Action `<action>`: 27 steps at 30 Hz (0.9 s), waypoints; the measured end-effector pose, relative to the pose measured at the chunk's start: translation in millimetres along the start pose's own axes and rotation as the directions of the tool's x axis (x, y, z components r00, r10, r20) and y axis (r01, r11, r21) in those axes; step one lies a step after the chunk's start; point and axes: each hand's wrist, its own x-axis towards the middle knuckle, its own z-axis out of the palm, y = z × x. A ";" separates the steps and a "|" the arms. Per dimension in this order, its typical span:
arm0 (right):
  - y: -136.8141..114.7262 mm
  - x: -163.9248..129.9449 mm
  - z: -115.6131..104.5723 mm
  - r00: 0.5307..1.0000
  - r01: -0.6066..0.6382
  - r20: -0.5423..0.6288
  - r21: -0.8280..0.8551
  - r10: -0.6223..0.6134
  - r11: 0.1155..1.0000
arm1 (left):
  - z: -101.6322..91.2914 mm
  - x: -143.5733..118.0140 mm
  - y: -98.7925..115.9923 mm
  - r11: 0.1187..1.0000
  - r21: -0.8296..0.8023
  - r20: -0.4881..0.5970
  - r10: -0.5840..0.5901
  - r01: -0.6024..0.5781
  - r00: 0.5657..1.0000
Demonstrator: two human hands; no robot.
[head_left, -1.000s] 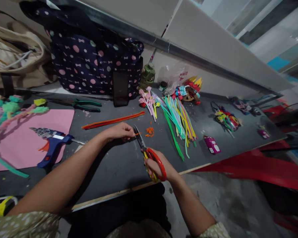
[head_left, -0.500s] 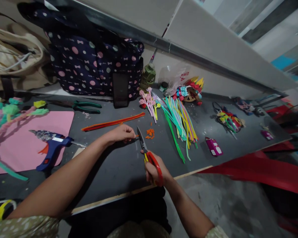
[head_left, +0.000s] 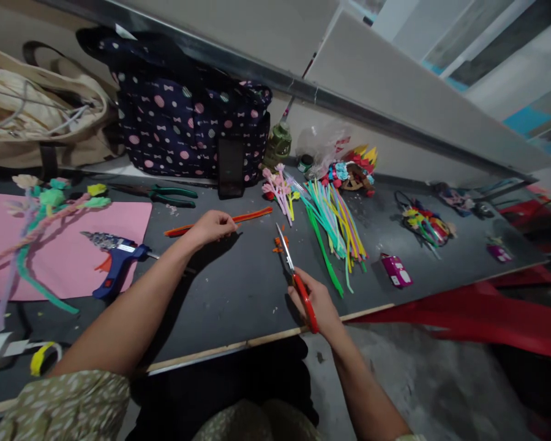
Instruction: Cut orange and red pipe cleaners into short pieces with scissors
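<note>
My right hand grips scissors with red handles. Their blades look closed and point away from me over a little pile of short orange pieces. To the left, my left hand hovers over the table with thumb and fingers pinched together. What lies between its fingertips, if anything, is too small to make out. Just behind this hand lie long orange and red pipe cleaners, partly hidden by it.
A glue gun rests on a pink sheet beside fuzzy flowers. Pliers, a phone and a dotted bag stand or lie behind. Right are coloured pipe cleaners and a purple box.
My left hand has drawn back toward the long orange pipe cleaners, away from the scissors. My right hand has shifted right with the scissors, whose blades now cover part of the orange pieces.
</note>
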 end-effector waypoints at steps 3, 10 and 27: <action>3.4 -2.2 -1.3 0.994 0.103 -0.001 -0.180 -0.105 0.978 | 4.1 1.4 1.5 1.000 0.010 -0.032 -0.013 0.013 0.999; -8.2 8.9 16.9 0.947 0.318 0.223 -0.550 -0.232 0.772 | -8.0 -8.6 13.8 0.961 -0.249 -0.324 0.031 -0.117 0.945; -90.0 152.0 74.3 0.925 0.352 0.091 -0.568 -0.368 0.744 | -8.1 -8.7 10.1 0.903 -0.378 -0.276 0.098 -0.202 0.956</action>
